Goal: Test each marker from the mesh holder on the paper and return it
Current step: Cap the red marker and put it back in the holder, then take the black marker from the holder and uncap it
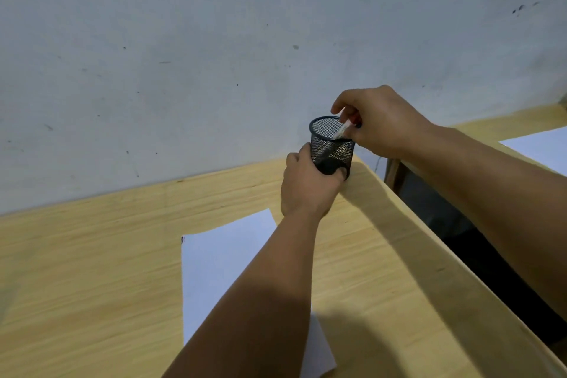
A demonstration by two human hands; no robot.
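A black mesh holder (329, 141) stands at the far right corner of the wooden table (92, 255). My left hand (306, 187) wraps around its lower part. My right hand (380, 120) is at the rim, fingers pinched on a white marker (343, 130) that leans inside the holder. Its lower end is hidden by the mesh. A white sheet of paper (221, 261) lies on the table nearer to me, partly covered by my left forearm.
A pale wall rises right behind the table. To the right, across a dark gap (445, 218), a second wooden table (503, 127) carries another white sheet (543, 150). The table's right edge runs diagonally close to the holder.
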